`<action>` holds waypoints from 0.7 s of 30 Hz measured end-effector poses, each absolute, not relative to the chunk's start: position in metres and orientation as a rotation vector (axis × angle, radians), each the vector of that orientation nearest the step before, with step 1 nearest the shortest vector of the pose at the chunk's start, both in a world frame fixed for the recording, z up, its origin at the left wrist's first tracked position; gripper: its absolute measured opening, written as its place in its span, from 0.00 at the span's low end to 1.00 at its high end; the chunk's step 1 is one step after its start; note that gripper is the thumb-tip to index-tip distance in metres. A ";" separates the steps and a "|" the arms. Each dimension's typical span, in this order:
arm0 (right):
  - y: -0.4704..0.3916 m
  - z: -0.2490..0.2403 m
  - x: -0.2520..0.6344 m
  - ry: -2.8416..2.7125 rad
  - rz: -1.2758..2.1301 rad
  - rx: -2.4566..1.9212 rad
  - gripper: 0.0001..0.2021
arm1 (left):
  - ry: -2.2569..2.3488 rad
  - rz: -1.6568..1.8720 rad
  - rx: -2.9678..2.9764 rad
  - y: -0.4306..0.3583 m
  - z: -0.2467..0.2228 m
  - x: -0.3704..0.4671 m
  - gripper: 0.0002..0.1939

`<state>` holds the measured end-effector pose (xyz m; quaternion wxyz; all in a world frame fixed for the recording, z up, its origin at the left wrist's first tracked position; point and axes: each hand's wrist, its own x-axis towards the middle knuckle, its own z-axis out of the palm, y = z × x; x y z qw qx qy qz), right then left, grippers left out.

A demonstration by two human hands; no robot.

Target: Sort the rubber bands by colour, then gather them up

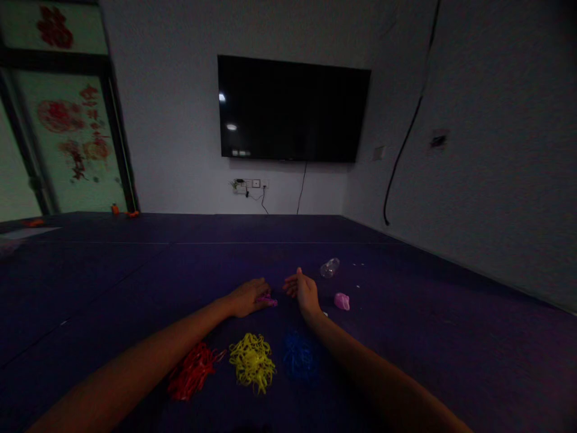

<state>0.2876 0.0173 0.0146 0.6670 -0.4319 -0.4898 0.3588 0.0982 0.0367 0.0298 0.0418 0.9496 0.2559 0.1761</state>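
My left hand (247, 298) rests low over the dark table with its fingers curled around a small bunch of purple rubber bands (267, 299). A short gap to the right, my right hand (305, 293) is held thumb up, its fingers apart and nothing visible in them. Nearer to me lie three loose piles of rubber bands: a red pile (193, 370) partly behind my left forearm, a yellow pile (253, 362) in the middle, and a dim blue pile (300, 356) beside my right forearm.
Right of my right hand lie a pink lump (341, 301) and a clear plastic cup-like piece (330, 267). Tiny white scraps dot the surface near them. Orange objects (115, 209) stand at the far left. A television (293, 109) hangs on the wall ahead.
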 end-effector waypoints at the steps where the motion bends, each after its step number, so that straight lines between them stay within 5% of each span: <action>1: 0.016 0.015 0.288 -1.089 0.799 -0.975 0.32 | 0.784 0.509 2.928 0.036 0.031 0.099 0.20; 10: 0.016 0.015 0.291 -1.023 0.745 -1.000 0.30 | 1.056 0.235 3.098 0.035 0.035 0.124 0.18; 21: 0.023 0.008 0.301 -1.016 0.756 -1.052 0.30 | 1.455 0.723 2.764 0.025 0.048 0.060 0.22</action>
